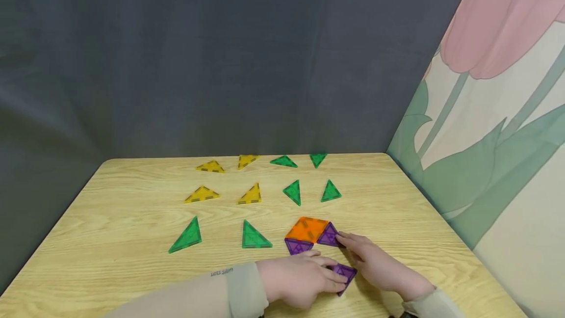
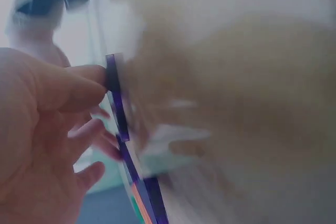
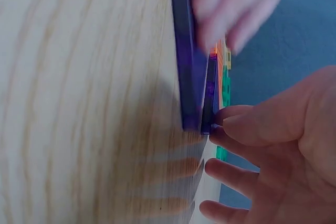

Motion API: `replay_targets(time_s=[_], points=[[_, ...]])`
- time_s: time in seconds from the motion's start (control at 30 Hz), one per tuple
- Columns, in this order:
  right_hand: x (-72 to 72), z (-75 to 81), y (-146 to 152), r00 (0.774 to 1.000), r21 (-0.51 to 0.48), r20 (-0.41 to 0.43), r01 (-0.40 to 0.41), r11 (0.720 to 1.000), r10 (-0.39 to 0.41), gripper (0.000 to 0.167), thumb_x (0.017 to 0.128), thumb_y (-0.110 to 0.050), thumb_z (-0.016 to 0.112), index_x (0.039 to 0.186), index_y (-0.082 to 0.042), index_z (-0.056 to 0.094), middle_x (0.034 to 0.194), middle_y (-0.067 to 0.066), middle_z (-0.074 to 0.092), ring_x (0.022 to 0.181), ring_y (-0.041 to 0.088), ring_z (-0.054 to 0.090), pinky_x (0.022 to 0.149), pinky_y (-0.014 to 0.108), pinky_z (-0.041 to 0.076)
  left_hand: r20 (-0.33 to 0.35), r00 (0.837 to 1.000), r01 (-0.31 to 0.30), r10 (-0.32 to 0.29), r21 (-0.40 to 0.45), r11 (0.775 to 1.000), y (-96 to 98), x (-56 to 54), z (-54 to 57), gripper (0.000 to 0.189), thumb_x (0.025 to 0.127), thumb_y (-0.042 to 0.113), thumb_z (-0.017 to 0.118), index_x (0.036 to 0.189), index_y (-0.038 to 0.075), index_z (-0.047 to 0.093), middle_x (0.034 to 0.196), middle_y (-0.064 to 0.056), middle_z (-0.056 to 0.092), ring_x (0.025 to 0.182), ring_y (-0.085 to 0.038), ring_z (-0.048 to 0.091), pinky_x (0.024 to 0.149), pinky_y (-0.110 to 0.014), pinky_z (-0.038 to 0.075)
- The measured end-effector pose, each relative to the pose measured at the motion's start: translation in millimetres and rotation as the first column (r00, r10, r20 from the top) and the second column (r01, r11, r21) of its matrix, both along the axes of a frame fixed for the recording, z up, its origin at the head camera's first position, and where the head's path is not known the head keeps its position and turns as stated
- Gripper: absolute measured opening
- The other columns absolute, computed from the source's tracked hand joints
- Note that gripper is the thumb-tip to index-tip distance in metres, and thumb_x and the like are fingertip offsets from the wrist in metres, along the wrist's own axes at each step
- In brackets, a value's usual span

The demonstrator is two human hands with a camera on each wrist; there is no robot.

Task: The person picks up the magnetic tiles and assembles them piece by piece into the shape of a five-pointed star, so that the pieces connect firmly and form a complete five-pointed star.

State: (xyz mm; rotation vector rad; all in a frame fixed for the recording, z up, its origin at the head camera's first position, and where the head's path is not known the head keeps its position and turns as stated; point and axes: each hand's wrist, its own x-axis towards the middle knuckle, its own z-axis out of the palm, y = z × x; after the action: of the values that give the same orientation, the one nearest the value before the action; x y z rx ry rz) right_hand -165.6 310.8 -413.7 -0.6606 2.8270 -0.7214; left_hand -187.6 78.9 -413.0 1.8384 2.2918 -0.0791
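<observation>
My left hand [image 1: 304, 278] lies low over the near right part of the table, fingers extended on a purple triangular magnetic tile [image 1: 348, 272]. In the left wrist view, fingertips rest against the upper face of this purple tile. My right hand [image 1: 381, 265] has its fingertips at the outer side of a second purple triangular tile [image 1: 328, 235], which adjoins an orange four-sided tile shape [image 1: 304, 229]. A third purple triangular tile [image 1: 298, 246] sits along the near side of the orange shape, partly beside my left fingers. The right fingers are loosely spread.
Two green triangular tiles, one farther left [image 1: 187, 235] and one nearer the orange shape [image 1: 254, 236], lie flat. Behind them are several yellow tiles [image 1: 203, 194] and several smaller green tiles [image 1: 293, 192]. A dark curtain [image 1: 220, 63] hangs behind; a tulip-patterned cloth [image 1: 490, 151] borders the right.
</observation>
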Motion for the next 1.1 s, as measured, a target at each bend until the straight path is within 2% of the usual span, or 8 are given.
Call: replay_targets(time_s=[0.13,0.23,0.67,0.8,0.9,0.97,1.03,1.1], points=[[-0.9,-0.2,-2,1.0,0.002,-0.011,-0.016,1.0,0.016,0.05,0.092,0.013,0.049,0.142,0.006,0.048,0.146,0.024,0.044,0.132,0.048,0.039,0.104,0.064,0.033,-0.003,0.997,-0.08,0.081,0.031,0.996,1.5,-15.5,-0.5,0.061,0.094,0.01,0.062,0.148,0.033,0.046,0.151,0.025,0.034,0.145,-0.007,0.016,0.118,-0.04,0.019],[-1.0,0.3,-3,1.0,0.004,-0.016,-0.018,1.0,0.018,0.048,0.094,0.012,0.049,0.142,0.006,0.048,0.146,0.024,0.044,0.132,0.047,0.039,0.104,0.064,0.034,0.032,0.992,-0.126,0.125,0.036,0.991,-0.4,-21.5,-0.8,0.064,0.092,0.007,0.062,0.149,0.033,0.045,0.152,0.024,0.033,0.146,-0.009,0.018,0.118,-0.043,0.02],[-3.5,0.3,-5,0.999,0.031,-0.042,-0.024,0.999,0.025,0.047,0.093,0.012,0.052,0.14,0.008,0.049,0.144,0.024,0.046,0.13,0.047,0.042,0.102,0.062,0.036,0.06,0.986,-0.155,0.153,0.037,0.987,-4.4,-21.4,-0.4,0.063,0.094,0.007,0.06,0.15,0.032,0.044,0.153,0.023,0.031,0.146,-0.008,0.017,0.118,-0.045,0.019],[-4.3,1.5,-6,0.997,0.02,-0.067,-0.03,0.999,0.031,0.049,0.092,0.012,0.052,0.141,0.008,0.048,0.144,0.026,0.045,0.13,0.049,0.04,0.102,0.065,0.035,0.094,0.981,-0.18,0.169,0.126,0.975,-13.7,-24.2,9.4,0.066,0.092,0.001,0.058,0.15,0.028,0.044,0.155,0.021,0.03,0.147,-0.01,0.015,0.118,-0.046,0.018],[-4.7,8.7,-11,0.996,-0.001,-0.081,-0.024,1.0,0.024,0.054,0.092,0.013,0.052,0.144,0.005,0.045,0.148,0.026,0.041,0.133,0.049,0.037,0.104,0.065,0.033,0.107,0.972,-0.229,0.208,0.242,0.943,-37.5,-28.5,28.4,0.065,0.094,-0.004,0.054,0.151,0.024,0.044,0.156,0.015,0.03,0.147,-0.014,0.015,0.119,-0.047,0.016],[-5.5,16.3,-17,0.997,-0.023,-0.067,-0.025,0.999,0.024,0.057,0.092,0.013,0.052,0.147,0.004,0.041,0.151,0.025,0.037,0.135,0.048,0.034,0.105,0.065,0.031,0.123,0.955,-0.293,0.268,0.297,0.909,-62.7,-32.0,42.1,0.061,0.096,-0.005,0.049,0.151,0.022,0.043,0.157,0.013,0.03,0.148,-0.016,0.015,0.119,-0.048,0.014],[-7.4,24.2,-25,0.999,-0.031,-0.03,-0.03,0.999,0.029,0.058,0.095,0.01,0.052,0.15,0.001,0.038,0.153,0.023,0.033,0.138,0.045,0.031,0.107,0.064,0.029,0.138,0.927,-0.376,0.35,0.329,0.866,-92.7,-35.7,51.6,0.057,0.099,-0.002,0.047,0.151,0.022,0.043,0.157,0.012,0.029,0.148,-0.018,0.014,0.119,-0.047,0.011],[-10.7,31.0,-37,0.998,-0.023,0.0,-0.058,0.998,0.058,0.056,0.096,0.008,0.052,0.15,0.0,0.038,0.155,0.021,0.032,0.14,0.044,0.029,0.108,0.063,0.028,0.175,0.881,-0.473,0.44,0.354,0.807,-123.9,-38.9,56.6,0.052,0.101,-0.001,0.045,0.148,0.019,0.047,0.157,0.01,0.031,0.148,-0.02,0.015,0.119,-0.049,0.01]])
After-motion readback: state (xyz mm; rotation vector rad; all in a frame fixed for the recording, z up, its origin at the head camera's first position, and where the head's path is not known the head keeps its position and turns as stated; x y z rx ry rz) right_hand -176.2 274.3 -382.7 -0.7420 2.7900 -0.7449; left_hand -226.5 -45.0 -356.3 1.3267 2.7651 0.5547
